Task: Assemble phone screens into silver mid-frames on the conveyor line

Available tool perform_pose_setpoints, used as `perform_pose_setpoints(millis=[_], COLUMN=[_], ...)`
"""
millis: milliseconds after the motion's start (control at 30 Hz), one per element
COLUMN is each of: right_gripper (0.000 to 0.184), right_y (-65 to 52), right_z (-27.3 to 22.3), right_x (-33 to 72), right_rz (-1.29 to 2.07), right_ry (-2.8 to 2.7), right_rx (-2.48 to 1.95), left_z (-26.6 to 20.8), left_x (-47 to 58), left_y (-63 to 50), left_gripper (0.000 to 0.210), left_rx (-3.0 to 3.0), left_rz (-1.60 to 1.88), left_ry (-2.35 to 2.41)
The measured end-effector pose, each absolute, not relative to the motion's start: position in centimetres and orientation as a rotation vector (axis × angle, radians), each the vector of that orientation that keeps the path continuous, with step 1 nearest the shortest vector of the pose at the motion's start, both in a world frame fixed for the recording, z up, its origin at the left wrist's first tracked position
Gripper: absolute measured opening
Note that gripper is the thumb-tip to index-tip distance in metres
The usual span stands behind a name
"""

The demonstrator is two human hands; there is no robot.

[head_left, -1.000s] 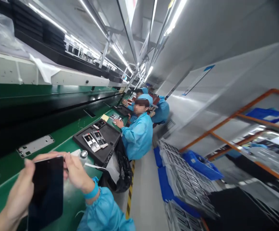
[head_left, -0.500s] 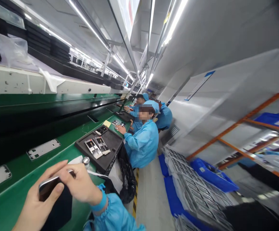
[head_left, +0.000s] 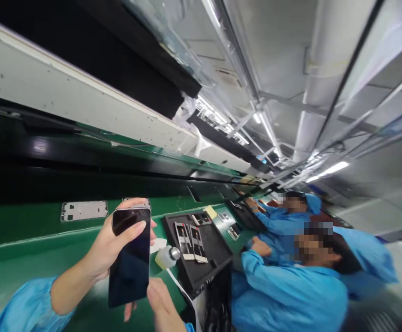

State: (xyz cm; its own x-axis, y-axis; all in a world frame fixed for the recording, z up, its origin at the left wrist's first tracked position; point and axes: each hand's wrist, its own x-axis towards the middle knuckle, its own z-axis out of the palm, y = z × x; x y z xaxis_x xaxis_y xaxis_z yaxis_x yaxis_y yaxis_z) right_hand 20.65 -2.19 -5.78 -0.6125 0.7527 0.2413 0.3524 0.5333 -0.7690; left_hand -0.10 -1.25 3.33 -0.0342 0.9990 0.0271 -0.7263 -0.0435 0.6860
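A dark-screened smartphone [head_left: 130, 263] with a thin silver edge is held up over the green bench, its screen facing me. My left hand [head_left: 109, 244] is wrapped round its upper part, with the thumb lying across the glass and fingertips showing past the right edge. At the lower right corner, my right hand [head_left: 164, 302] grips the phone. Its thumb is on the side edge and some fingers show below the bottom edge; the rest are hidden behind the phone. A small bottle with a metal cap [head_left: 166, 257] stands just right of the phone.
A black tray [head_left: 218, 246] with several phone parts lies to the right. Behind my hands, a pale phone frame [head_left: 85, 210] lies near a dark strip along the green bench [head_left: 48, 272]. Co-workers in blue [head_left: 291, 290] sit at right. A white shelf edge [head_left: 93, 110] runs overhead.
My view has swung left. The phone is now upright with its screen towards me. My right hand has moved from its top end to its lower right corner.
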Motion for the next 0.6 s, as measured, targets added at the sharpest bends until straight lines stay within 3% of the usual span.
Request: perform_pose_setpoints(millis=[100,200,300,600], right_gripper=[0.053,0.067,0.077,0.079], right_y=[-3.1,-3.5,-3.4,-0.8], right_z=[-6.6,-6.7,-6.8,-6.1], right_x=[20.8,20.5,19.5,15.4], right_rz=[0.801,0.777,0.907,1.325], right_ry=[-2.199,-2.207,-2.14,-1.792], right_rx=[-0.879,-0.885,-0.893,-0.804], left_z=[3.4,3.6,3.6,2.6], left_x=[-0.5,-0.4,-0.3,-0.8], left_y=[-1.7,-2.2,-2.1,-0.2], left_gripper=[0.053,0.056,0.057,0.051], left_rx=[0.592,0.573,0.542,0.548], left_rz=[1.534,1.527,1.573,1.705], left_ry=[0.517,0.493,0.526,0.766])
